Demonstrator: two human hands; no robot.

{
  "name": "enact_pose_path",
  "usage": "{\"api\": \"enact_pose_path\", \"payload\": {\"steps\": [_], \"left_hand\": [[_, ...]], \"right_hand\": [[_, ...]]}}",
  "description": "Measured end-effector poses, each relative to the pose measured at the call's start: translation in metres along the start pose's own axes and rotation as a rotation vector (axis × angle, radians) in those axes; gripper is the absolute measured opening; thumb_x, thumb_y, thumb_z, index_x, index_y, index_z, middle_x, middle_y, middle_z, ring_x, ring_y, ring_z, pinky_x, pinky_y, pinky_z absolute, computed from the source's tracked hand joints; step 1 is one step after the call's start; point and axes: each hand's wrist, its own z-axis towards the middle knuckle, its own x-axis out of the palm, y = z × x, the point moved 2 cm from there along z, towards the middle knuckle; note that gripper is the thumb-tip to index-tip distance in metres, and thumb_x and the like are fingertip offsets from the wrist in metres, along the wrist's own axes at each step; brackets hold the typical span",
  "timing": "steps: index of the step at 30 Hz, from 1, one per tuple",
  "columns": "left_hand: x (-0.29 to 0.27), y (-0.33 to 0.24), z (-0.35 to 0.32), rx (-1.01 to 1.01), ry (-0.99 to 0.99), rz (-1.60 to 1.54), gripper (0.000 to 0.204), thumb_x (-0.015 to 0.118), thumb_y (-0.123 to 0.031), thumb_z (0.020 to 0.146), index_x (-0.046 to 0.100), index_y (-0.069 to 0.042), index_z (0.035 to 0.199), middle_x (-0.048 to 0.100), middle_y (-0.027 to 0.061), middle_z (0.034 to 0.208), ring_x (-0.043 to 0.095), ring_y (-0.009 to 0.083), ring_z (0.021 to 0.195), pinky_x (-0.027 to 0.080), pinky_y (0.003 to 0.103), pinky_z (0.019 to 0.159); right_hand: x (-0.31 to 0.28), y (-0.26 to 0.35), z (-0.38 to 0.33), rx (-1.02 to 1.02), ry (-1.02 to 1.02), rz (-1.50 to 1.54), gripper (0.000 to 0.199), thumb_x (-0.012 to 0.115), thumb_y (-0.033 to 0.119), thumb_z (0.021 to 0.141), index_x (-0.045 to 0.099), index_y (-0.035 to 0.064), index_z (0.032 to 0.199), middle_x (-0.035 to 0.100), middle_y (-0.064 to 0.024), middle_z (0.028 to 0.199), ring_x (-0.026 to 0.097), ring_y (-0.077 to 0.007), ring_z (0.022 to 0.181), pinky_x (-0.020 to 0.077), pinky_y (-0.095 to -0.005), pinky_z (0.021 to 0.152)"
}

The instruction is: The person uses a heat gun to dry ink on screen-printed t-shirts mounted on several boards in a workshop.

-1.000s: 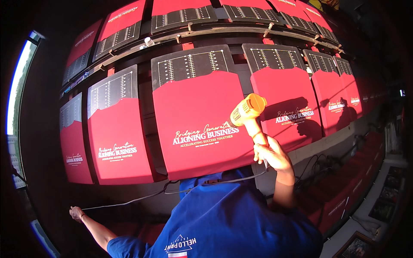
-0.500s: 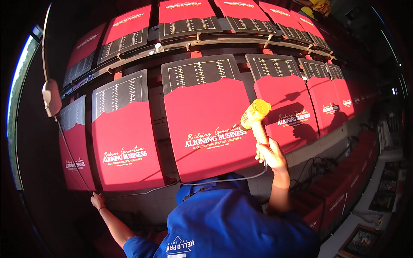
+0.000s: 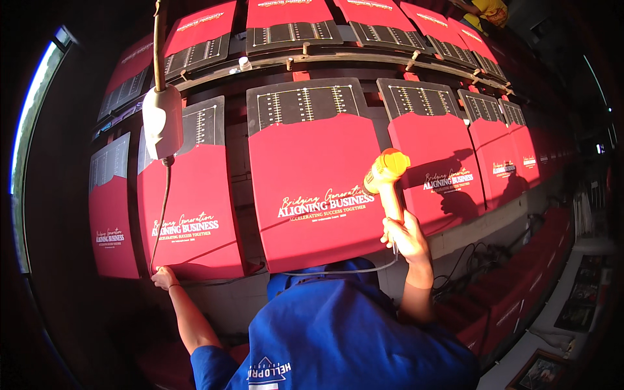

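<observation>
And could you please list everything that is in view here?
Red fabric pieces: at least twelve, red with pale print, two rows
Boards: at least twelve, dark, beneath the fabric
Rail: one, brown, between the rows
Container: one, white, along the rail
Heat gun: one, yellow, by the central front piece
Cable: one, grey, below the heat gun
Connector: one, white, hanging at left
Hanging cord: one, brownish, above and below the connector
Framed pictures: at least three, dark, lower right
Other person: one, yellow clothing, top right
Shirt: one, blue, lower centre
Left hand: one, bare, closed at the cord
Right hand: one, bare, fingers around the gun's handle
</observation>
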Motion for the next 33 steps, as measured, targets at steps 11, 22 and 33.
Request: {"api": "enact_pose_path", "payload": {"steps": [11,22,33], "left_hand": [[-0.002,-0.020,-0.056,0.004,-0.203,-0.012,0.047,0.046,-0.042,0.091,0.046,0.001,0.111,0.049,0.0272,0.113,0.054,0.0491,0.104,0.049,0.055,0.085],[-0.006,-0.029,-0.065,-0.005,-0.196,0.002,0.045,0.044,-0.040,0.091,0.046,0.000,0.112,0.050,0.0264,0.113,0.056,0.0483,0.102,0.049,0.056,0.084],[-0.008,-0.029,-0.065,0.005,-0.207,0.009,0.042,0.044,-0.037,0.092,0.046,-0.001,0.113,0.049,0.0270,0.115,0.055,0.0478,0.102,0.048,0.054,0.086]], "right_hand": [[0.008,0.012,0.008,0.102,0.152,0.026,0.017,0.058,0.014,0.092,0.053,0.0017,0.103,0.056,-0.0015,0.073,0.058,-0.0087,0.059,0.0476,-0.0215,0.050],[0.038,0.014,0.000,0.005,0.184,-0.049,0.019,0.056,0.011,0.092,0.053,-0.0008,0.106,0.055,-0.0022,0.073,0.058,-0.0092,0.059,0.0481,-0.0220,0.051],[0.056,0.018,0.003,0.044,0.265,-0.080,0.016,0.058,0.012,0.091,0.053,0.0005,0.102,0.055,-0.0013,0.072,0.059,-0.0085,0.059,0.0479,-0.0215,0.050]]}}
